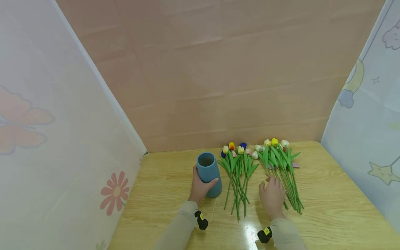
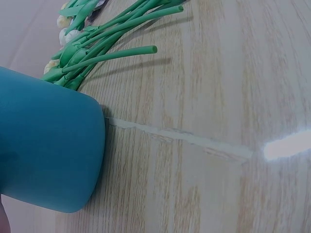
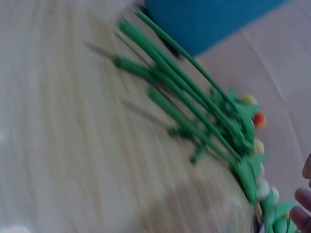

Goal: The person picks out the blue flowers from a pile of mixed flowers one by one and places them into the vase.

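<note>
My left hand (image 1: pixel 199 188) grips a tall blue vase (image 1: pixel 213 175) around its side, the thumb across its front. The vase leans slightly, mouth up, its base close over the wooden table. In the left wrist view, the lower part of the vase (image 2: pixel 48 145) fills the left side. My right hand (image 1: pixel 272 197) hovers by the stems of the right bunch of artificial tulips (image 1: pixel 275 158), fingers loosely bent around nothing. A few fingertips (image 3: pixel 302 213) show at the edge of the right wrist view, which is blurred. Another tulip bunch (image 1: pixel 232 164) lies between the vase and this hand.
The wooden table (image 1: pixel 165 177) carries a pale scratch-like streak (image 2: pixel 184 138) running from the vase's base. A brown backdrop (image 1: pixel 200 86) rises behind the table. Patterned white panels stand on the left (image 1: pixel 72 146) and right (image 1: pixel 362 132).
</note>
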A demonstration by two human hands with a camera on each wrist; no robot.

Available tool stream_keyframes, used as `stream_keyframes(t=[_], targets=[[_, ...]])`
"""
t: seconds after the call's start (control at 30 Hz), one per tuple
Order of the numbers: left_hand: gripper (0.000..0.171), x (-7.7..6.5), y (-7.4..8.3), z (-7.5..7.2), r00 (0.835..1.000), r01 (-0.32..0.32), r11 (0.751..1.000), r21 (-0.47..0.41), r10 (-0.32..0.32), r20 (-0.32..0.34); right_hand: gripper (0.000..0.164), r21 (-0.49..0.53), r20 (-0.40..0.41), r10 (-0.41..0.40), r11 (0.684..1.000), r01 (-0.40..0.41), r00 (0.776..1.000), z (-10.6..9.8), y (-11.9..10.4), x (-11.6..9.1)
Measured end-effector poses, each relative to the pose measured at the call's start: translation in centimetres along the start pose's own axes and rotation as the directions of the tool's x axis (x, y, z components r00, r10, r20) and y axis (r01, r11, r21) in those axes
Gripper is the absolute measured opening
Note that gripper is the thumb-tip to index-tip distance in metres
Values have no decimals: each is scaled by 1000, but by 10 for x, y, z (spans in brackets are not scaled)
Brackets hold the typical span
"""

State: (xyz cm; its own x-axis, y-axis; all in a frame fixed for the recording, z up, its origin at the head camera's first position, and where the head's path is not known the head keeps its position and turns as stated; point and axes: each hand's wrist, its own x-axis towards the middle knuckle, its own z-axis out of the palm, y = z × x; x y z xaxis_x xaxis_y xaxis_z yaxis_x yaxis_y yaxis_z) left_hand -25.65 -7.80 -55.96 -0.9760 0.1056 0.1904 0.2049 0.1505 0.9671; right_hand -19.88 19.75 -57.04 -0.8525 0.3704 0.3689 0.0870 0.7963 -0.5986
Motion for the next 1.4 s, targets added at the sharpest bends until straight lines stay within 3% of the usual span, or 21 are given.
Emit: stream_keyframes(t=[0.17,0.23,0.37,0.43,0.5,0.97,1.13,1.4], targets=[[92,0,0,0,1000,-14,1000,3,14,-3,20,19,143,-120,993,118,982,20,-24,-12],[92,0,-1,0,1000,-14,1000,5,14,-6,18,41,257,-104,994,97,961,26,-31,-18],[93,0,0,1,1000,-5,1000,8,5,-9,18,42,440,-91,996,81,893,35,-42,-28],[93,0,0,1,1000,4,1000,9,-4,-11,17,16,482,-104,994,110,870,39,-45,-31],[93,0,0,1,1000,11,1000,10,-11,-10,16,-16,495,-122,989,149,861,42,-46,-34],[92,0,2,1,1000,1,1000,19,0,-17,11,-146,355,-182,958,247,917,57,-48,-42],[92,0,3,1,1000,6,1000,31,-5,-28,15,-147,363,-135,969,200,922,56,-52,-42],[92,0,2,1,1000,1,999,33,0,-22,20,-62,444,2,998,29,896,45,-53,-36]])
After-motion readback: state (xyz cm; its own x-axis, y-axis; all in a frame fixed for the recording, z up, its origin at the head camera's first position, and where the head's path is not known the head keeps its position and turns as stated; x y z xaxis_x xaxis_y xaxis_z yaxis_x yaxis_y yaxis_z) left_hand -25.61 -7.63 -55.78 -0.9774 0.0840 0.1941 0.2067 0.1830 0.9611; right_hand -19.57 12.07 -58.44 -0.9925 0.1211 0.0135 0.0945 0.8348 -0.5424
